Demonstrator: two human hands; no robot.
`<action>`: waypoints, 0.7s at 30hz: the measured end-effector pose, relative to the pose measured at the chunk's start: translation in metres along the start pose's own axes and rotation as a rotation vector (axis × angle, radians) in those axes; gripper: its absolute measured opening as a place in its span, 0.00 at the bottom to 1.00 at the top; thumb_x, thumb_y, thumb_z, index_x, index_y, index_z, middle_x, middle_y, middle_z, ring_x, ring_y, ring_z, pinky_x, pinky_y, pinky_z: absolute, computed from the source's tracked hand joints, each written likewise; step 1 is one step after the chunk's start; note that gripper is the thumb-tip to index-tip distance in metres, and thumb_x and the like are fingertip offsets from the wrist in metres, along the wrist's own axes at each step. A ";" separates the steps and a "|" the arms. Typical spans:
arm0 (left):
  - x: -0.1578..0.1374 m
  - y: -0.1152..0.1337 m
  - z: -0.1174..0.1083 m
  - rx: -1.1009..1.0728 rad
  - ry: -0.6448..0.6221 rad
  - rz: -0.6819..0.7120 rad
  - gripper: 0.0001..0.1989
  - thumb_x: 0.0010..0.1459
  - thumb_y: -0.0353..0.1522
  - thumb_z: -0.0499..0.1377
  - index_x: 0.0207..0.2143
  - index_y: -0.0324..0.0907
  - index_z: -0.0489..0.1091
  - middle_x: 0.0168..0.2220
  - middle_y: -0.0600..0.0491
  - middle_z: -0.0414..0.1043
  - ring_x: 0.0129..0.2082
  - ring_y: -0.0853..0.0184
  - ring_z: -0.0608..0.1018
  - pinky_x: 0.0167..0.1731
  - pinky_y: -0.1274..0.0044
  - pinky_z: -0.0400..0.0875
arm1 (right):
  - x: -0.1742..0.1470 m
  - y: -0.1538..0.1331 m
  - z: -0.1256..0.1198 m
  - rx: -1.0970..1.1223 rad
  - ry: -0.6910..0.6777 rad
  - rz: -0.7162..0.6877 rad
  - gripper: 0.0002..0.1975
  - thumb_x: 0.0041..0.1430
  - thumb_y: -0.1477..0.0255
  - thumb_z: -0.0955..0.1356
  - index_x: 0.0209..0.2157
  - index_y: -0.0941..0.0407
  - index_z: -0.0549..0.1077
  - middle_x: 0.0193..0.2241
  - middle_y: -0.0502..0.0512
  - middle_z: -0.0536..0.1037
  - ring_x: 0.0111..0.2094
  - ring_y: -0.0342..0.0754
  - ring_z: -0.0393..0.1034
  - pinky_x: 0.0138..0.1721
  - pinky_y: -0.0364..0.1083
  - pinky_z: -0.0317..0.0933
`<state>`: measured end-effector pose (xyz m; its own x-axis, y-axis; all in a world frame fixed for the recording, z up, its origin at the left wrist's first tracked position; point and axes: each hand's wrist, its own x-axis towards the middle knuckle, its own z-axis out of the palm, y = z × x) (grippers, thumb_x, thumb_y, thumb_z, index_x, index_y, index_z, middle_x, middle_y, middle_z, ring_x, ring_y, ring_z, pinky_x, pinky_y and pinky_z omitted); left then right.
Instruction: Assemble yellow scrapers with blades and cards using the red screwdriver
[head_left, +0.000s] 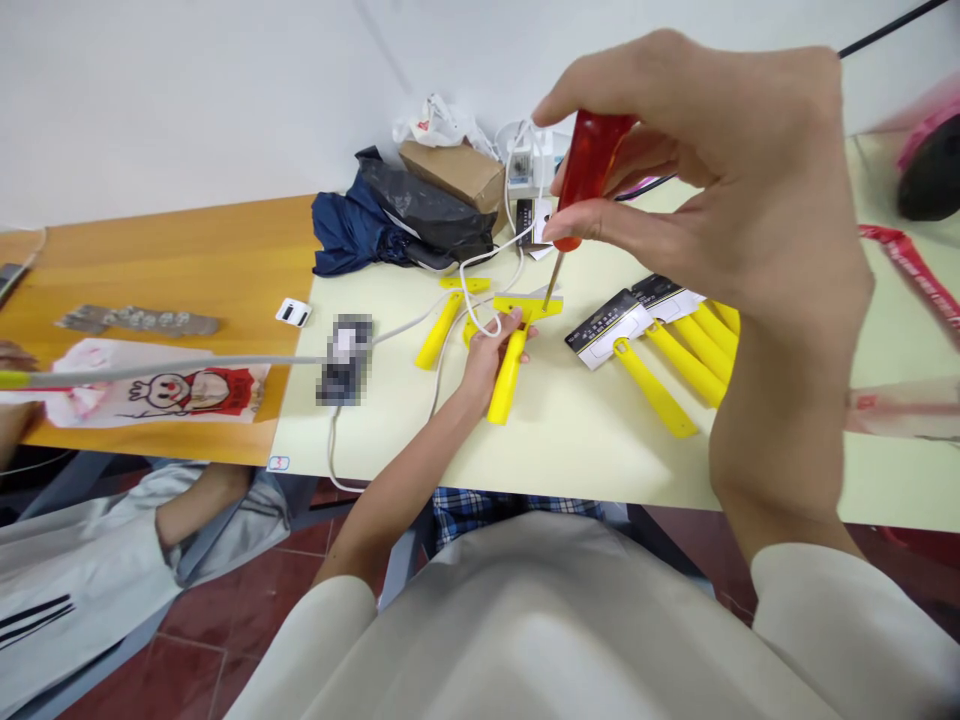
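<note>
My right hand (739,170) is closed around the red handle of a screwdriver (589,170), raised close to the camera. Its thin metal shaft points down and the tip appears to meet the head of a yellow scraper (508,380). That scraper is gripped near its neck by my left hand (487,350), the handle slanting toward me. Left of it lies another yellow scraper (439,330). To the right, several yellow scrapers (652,390) lie with black-and-white cards (611,328) over their heads. A white cable (469,280) loops across my left hand.
A dark blue and black bundle (405,215), a cardboard box (454,172) and a plastic bag (442,125) sit at the back. A blurred-out device (345,360) lies left. Another person's arm (202,500) is at far left, by a printed bag (187,390). A red strap (919,275) lies right.
</note>
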<state>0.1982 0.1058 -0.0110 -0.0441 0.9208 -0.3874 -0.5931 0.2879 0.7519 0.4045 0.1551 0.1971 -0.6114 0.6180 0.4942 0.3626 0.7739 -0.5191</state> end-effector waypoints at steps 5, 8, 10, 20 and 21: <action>0.000 0.000 0.000 0.079 0.018 0.016 0.14 0.62 0.39 0.75 0.41 0.42 0.77 0.39 0.53 0.82 0.41 0.69 0.87 0.21 0.87 0.72 | 0.000 -0.007 -0.006 0.040 -0.115 0.037 0.23 0.77 0.60 0.67 0.68 0.24 0.69 0.66 0.35 0.72 0.58 0.51 0.78 0.65 0.49 0.75; -0.001 0.001 0.003 0.154 0.036 0.008 0.15 0.64 0.42 0.74 0.43 0.42 0.78 0.46 0.50 0.85 0.46 0.64 0.89 0.26 0.84 0.79 | -0.001 -0.007 -0.007 0.084 -0.102 0.060 0.28 0.73 0.71 0.69 0.65 0.25 0.73 0.60 0.38 0.77 0.57 0.52 0.79 0.63 0.49 0.77; -0.002 0.001 0.004 0.179 0.024 -0.002 0.17 0.65 0.44 0.73 0.46 0.41 0.79 0.49 0.48 0.86 0.46 0.62 0.89 0.29 0.82 0.82 | -0.001 -0.007 -0.006 0.078 -0.106 0.076 0.29 0.72 0.72 0.69 0.64 0.25 0.74 0.57 0.38 0.79 0.56 0.54 0.79 0.64 0.51 0.76; 0.005 -0.004 -0.006 0.150 -0.045 0.063 0.17 0.63 0.44 0.74 0.42 0.41 0.78 0.44 0.49 0.84 0.34 0.73 0.84 0.24 0.85 0.75 | -0.002 -0.004 -0.008 0.046 -0.033 0.064 0.17 0.71 0.55 0.73 0.60 0.29 0.79 0.55 0.44 0.79 0.55 0.57 0.80 0.60 0.50 0.78; 0.005 -0.004 -0.006 0.144 -0.044 0.062 0.17 0.63 0.44 0.74 0.42 0.41 0.78 0.44 0.50 0.84 0.34 0.73 0.84 0.23 0.85 0.75 | -0.002 -0.003 -0.008 0.048 -0.032 0.062 0.17 0.70 0.54 0.73 0.59 0.30 0.79 0.54 0.45 0.79 0.55 0.57 0.80 0.60 0.50 0.78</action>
<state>0.1956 0.1081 -0.0190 -0.0404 0.9477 -0.3165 -0.4692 0.2616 0.8435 0.4108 0.1528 0.2033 -0.6113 0.6590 0.4382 0.3664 0.7265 -0.5814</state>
